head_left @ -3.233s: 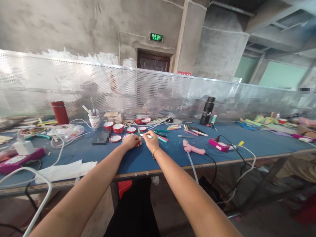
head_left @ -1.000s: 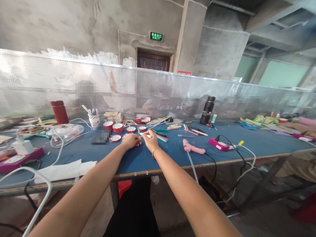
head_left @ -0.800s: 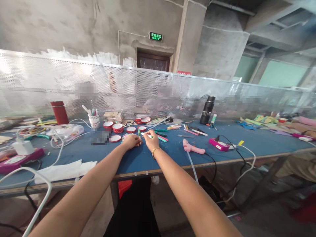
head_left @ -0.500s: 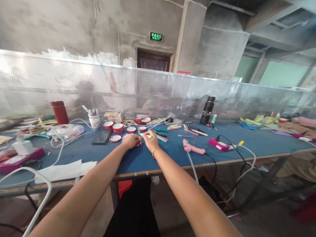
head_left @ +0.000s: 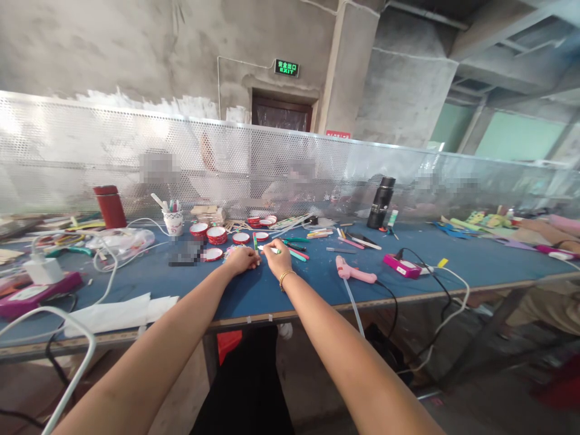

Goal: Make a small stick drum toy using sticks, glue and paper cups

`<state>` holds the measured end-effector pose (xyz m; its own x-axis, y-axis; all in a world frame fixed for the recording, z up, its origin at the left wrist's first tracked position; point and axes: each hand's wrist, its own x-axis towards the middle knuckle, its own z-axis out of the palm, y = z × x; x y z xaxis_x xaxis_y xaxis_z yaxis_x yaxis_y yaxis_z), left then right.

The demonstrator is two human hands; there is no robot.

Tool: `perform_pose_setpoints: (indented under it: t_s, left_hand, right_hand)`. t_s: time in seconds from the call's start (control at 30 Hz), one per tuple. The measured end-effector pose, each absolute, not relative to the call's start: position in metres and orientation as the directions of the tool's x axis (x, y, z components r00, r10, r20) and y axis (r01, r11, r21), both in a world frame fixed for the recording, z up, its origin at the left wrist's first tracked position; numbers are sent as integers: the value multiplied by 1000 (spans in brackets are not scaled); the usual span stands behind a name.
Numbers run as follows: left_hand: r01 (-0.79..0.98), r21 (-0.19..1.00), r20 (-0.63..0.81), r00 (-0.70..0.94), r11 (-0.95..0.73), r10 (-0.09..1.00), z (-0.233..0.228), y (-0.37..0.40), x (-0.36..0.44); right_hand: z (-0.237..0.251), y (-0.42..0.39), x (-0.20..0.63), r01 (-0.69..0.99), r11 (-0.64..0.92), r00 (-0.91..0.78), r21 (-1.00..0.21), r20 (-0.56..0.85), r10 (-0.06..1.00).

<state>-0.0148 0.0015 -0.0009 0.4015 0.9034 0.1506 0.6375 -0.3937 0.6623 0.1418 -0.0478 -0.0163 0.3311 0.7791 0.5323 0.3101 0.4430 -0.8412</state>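
Note:
My left hand (head_left: 241,260) is closed around the lower end of a narrow flat stick (head_left: 255,243), coloured green with red at its top, held upright over the table. In my right hand (head_left: 278,258) is a green marker (head_left: 275,251), pinched between the fingers, its pale tip pointing left at the stick. Whether the tip touches the stick is too small to tell. Just beyond my right hand lie a red-ended pen and a teal pen (head_left: 296,255). Round red-rimmed white pieces (head_left: 216,234) sit past my left hand, some of them stacked.
On the blue table (head_left: 312,290), a pink glue gun (head_left: 356,272) and a magenta power strip (head_left: 401,266) with cables lie to the right. A black flask (head_left: 380,202) stands behind. Leftward are a paper cup (head_left: 173,222) of pens, a red bottle (head_left: 109,206) and white paper (head_left: 113,314).
Both hands stay in nearly the same place, with the stick and the marker still held. The marker tip and right fingers have shifted only very slightly.

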Motion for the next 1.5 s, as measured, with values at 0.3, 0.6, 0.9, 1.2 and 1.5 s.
perform_pose_setpoints:
  t_s: [0.3,0.6,0.9,1.2,1.5]
  left_hand:
    - [622,683,143,400,-382,905,-1,3,-15]
    - [610,686,154,410,-396,899,-5,6,-15]
    - [606,696,151,401,-386,903,-5,7,-15]
    - [603,700,140,409,-383,901,-7,10,-16]
    - [623,677,147,408,-392,901,-3,6,-16]
  right_hand:
    - [-14,-50,140,300,461,317,-835,543,778]
    - [-13,-51,142,299,433,353,-850,520,778]
    - [-14,-52,141,308,440,318,-844,527,788]
    - [-13,-51,140,293,437,324,-850,519,791]
    - [-13,-52,142,331,376,355,-865,484,800]
